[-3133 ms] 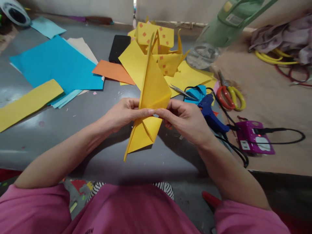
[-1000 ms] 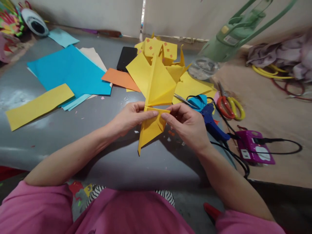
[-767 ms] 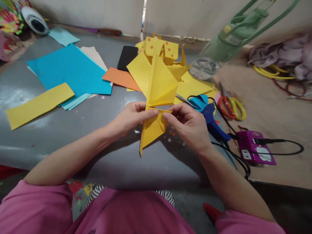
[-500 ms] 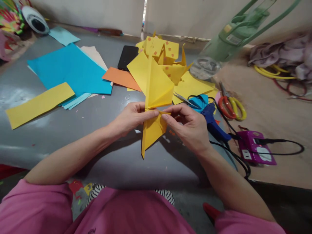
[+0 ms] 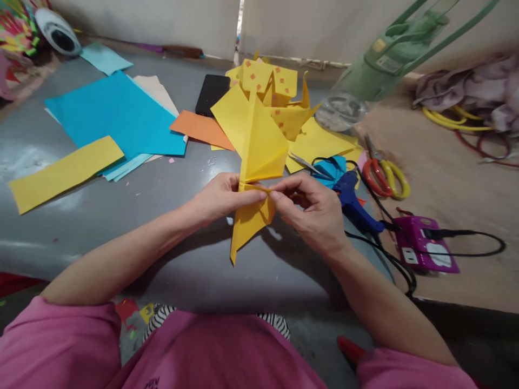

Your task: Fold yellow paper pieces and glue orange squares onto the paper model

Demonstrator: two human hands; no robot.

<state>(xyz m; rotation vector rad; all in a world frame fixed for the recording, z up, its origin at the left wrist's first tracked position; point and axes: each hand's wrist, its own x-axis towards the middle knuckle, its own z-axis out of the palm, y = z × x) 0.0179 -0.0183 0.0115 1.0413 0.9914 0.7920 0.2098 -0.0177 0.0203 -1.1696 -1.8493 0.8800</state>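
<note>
Between my hands is a piece of folded yellow paper, creased across its middle and held above the grey table. My left hand grips it from the left, thumb on top at the crease and fingers hidden behind. From the right, my right hand pinches the paper's edge at the same crease between thumb and forefinger. The lower part of the paper narrows to a point toward me. Just behind it stand yellow folded paper shapes with small orange squares on them.
Blue paper, a yellow strip and an orange piece lie left. A black phone is behind. To the right are a blue glue gun, scissors, a purple power box with cables, and a green bottle.
The crease across the paper is pinched tighter, and the lower part has folded and tilted slightly, its tip moving a little left. My thumbs have come closer together.
</note>
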